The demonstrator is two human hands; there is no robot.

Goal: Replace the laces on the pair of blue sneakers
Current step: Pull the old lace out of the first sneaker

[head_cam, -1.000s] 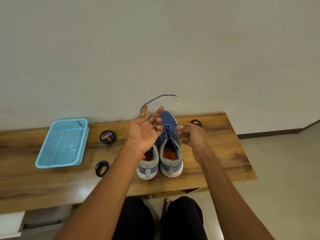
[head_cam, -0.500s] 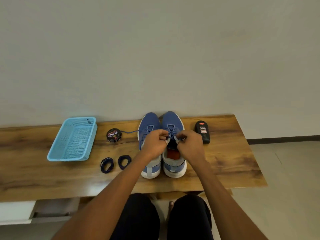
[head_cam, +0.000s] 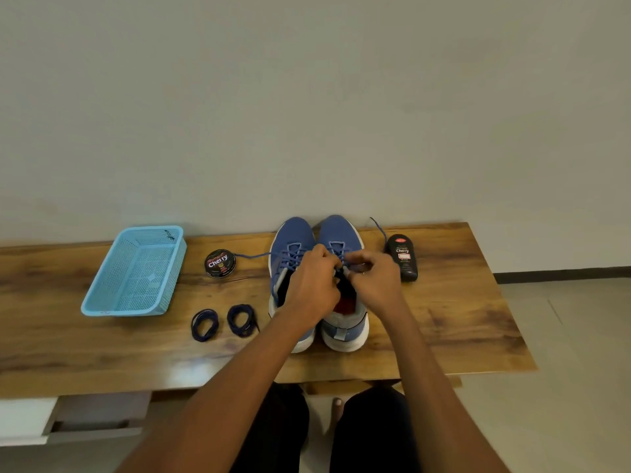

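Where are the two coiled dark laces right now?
In the head view, the two coiled dark laces lie side by side on the wooden bench, left of the blue sneakers, just right of the blue basket.

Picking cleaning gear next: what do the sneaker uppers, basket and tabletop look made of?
Blue sneakers: matte knit or mesh fabric, by the soft, unshiny toes. Basket: light blue moulded plastic, perforated lattice walls. Tabletop: wood or wood-look laminate, glossy, with visible grain and reflections; which one, I cannot tell.

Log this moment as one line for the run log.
step: unlacing right sneaker | left hand: pinching lace | right hand: pinching lace | two coiled dark laces: waiting on bench
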